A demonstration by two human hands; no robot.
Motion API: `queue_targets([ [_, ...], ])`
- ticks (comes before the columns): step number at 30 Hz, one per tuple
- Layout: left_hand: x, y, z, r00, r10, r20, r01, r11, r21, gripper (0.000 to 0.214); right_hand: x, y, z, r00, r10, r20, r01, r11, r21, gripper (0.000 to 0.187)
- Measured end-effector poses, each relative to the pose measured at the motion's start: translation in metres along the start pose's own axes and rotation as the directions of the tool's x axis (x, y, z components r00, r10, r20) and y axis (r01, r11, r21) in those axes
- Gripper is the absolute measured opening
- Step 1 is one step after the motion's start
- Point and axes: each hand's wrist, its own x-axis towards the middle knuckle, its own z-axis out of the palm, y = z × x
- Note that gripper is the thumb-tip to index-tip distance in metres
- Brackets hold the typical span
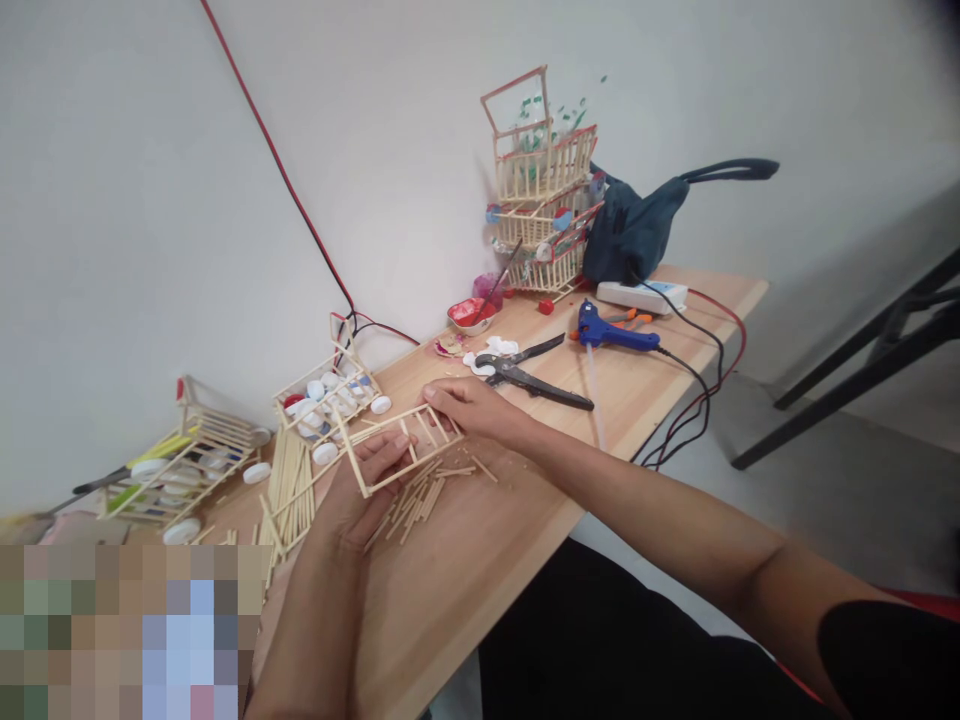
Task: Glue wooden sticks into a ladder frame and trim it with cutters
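A small ladder-like frame of thin wooden sticks (400, 447) is held above the wooden table (480, 560). My left hand (358, 492) grips its near end from below, fingers curled round the sticks. My right hand (466, 403) pinches the frame's far end, thumb and fingers closed on it. Loose cut sticks (417, 495) lie scattered on the table just under the frame. A bundle of longer sticks (289, 488) lies to the left of my left hand.
Two stick-built carts holding white bottle caps (328, 395) (184, 462) stand at the left. Black pliers (529, 377), a blue glue gun (609, 331), a white power strip (642, 294), stacked stick carts (541, 190) and a dark bag (634, 230) sit at the far end. A red cable (300, 205) runs up the wall.
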Motion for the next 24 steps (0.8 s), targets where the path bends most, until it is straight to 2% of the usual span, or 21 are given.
queue_targets([
  [4,0.0002,-0.0002,0.0013,1.000,-0.016,0.025,0.015,0.999,0.035,0.022,0.0007,-0.0009,-0.0016,0.999,-0.034,0.005,0.034,0.999,-0.034,0.037],
  [10,-0.0014,0.0008,0.0056,0.999,-0.006,0.052,0.002,0.997,0.080,0.023,-0.0003,-0.0025,-0.0018,0.999,-0.045,0.003,0.044,0.999,0.031,0.024],
  [14,-0.0018,0.0002,0.0065,0.998,-0.006,0.056,0.002,0.997,0.071,0.024,-0.0001,-0.0027,-0.0013,1.000,-0.027,0.003,0.027,0.999,0.040,0.022],
  [24,-0.0034,0.0004,0.0062,0.996,-0.026,0.081,0.022,0.999,0.050,0.020,-0.0020,-0.0037,-0.0009,0.996,-0.081,0.031,0.080,0.996,0.045,0.024],
])
